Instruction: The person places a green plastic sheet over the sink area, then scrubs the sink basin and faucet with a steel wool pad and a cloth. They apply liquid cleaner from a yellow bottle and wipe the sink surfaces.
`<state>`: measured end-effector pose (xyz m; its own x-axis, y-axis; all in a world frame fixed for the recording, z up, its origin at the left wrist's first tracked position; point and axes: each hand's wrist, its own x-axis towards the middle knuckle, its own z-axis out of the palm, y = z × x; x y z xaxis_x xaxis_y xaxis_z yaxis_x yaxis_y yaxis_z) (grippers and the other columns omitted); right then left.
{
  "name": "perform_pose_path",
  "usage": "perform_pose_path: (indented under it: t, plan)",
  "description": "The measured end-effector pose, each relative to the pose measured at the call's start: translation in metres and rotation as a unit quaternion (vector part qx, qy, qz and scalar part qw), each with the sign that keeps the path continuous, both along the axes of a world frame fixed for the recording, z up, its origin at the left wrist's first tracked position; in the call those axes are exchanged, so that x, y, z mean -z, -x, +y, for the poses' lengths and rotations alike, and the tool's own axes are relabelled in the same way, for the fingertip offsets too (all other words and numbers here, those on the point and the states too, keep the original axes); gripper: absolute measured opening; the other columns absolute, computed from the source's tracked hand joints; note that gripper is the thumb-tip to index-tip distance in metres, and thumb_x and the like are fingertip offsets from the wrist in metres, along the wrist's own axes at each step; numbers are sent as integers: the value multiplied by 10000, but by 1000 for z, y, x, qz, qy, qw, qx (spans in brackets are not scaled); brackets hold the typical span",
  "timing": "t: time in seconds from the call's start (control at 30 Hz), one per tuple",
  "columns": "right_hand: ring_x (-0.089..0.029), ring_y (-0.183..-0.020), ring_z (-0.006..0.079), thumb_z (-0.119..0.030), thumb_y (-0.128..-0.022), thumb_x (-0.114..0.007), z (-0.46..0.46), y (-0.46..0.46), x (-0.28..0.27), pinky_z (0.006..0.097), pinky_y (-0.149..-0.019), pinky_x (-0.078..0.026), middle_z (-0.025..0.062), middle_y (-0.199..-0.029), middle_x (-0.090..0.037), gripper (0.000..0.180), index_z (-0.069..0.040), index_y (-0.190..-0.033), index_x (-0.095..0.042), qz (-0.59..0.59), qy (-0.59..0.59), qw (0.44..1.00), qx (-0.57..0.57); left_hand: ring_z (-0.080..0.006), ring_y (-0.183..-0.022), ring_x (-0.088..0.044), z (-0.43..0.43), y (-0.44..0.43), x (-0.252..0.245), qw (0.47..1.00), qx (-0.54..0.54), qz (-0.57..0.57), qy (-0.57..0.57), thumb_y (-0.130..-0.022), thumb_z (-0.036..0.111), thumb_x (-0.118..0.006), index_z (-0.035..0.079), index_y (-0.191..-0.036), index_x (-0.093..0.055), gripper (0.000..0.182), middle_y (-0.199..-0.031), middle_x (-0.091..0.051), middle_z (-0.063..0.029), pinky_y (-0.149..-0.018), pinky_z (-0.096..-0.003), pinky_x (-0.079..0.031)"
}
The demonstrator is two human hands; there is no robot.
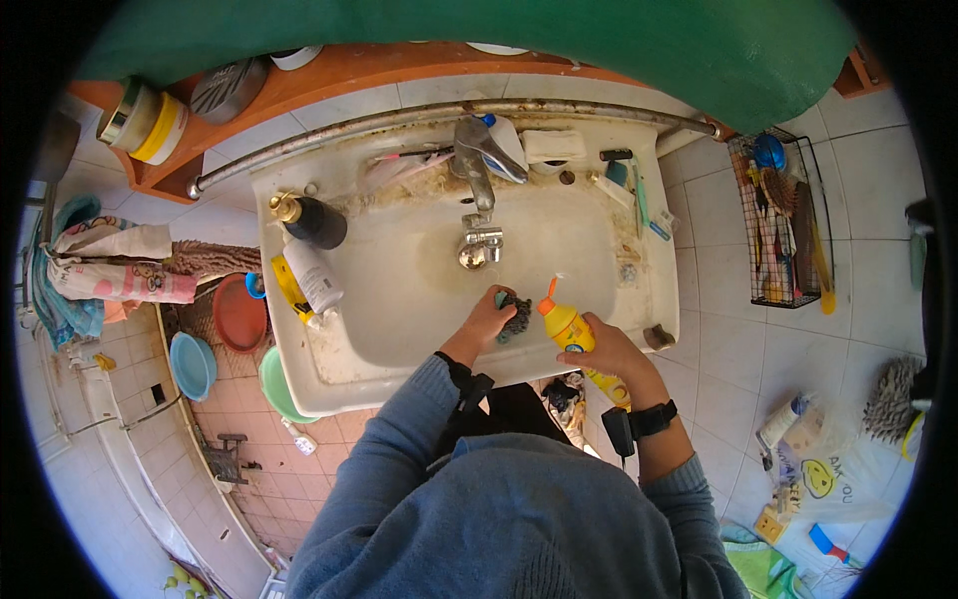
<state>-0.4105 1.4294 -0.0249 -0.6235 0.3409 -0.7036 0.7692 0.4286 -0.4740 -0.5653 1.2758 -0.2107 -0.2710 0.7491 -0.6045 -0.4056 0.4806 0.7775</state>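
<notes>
Over the front part of a stained white washbasin (419, 329), my left hand (485, 318) grips a dark, fuzzy scrubbing pad (515, 318) with a bit of teal on it. To its right, my right hand (617, 356) is closed around a yellow squeeze bottle (570, 329). The bottle's orange flip cap (548, 301) is up and tilted toward the basin. The chrome faucet (475, 168) stands at the back, above a round metal drain piece (473, 256). Whether liquid leaves the bottle I cannot tell.
A black pump bottle (318, 222) and a white bottle (313, 275) occupy the basin's left rim. Toothbrushes (641, 196) lie on the right rim. A rusty rail (419, 112) runs behind. A wire basket (782, 224) hangs at right; plastic basins (193, 365) sit at left.
</notes>
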Motion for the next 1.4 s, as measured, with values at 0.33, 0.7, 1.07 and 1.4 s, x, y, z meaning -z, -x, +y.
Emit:
perform_pose_path:
  t: [0.33, 0.7, 1.07, 1.4]
  plan:
    - [-634, -943, 348, -469, -671, -791, -12, -17, 3, 394, -812, -485, 204, -990, -653, 706, -33, -1160, -527, -9, 27, 997, 68, -367, -1202, -513, 24, 69, 22, 898, 124, 373, 197, -681, 203, -776, 87, -1386, -361, 826, -1528, -122, -195, -905, -441, -505]
    - [-638, -922, 301, -420, -681, -793, -21, -29, 2, 368, -809, -487, 169, -987, -660, 667, -31, -1158, -537, 2, 41, 994, 102, -348, -1125, -558, 28, 30, 9, 913, 213, 345, 54, -663, 183, -815, 186, -1353, -422, 794, -1376, -392, -152, -889, -434, -498]
    - [-645, -965, 284, -431, -692, -786, -23, -39, 8, 367, -821, -487, 172, -1029, -664, 696, -5, -1184, -536, 51, 32, 990, 130, -295, -1199, -532, 53, -13, -7, 810, 374, 430, -140, -634, 99, -770, 190, -1374, -433, 819, -1428, -431, -103, -886, -410, -500]
    - [-637, -901, 270, -413, -710, -783, -17, -44, -1, 364, -789, -491, 161, -984, -659, 631, -16, -1134, -535, 49, 8, 988, 148, -341, -1001, -606, 72, -20, -11, 838, 389, 327, -201, -648, 310, -827, 130, -1258, -487, 721, -1073, -640, -114, -842, -437, -478]
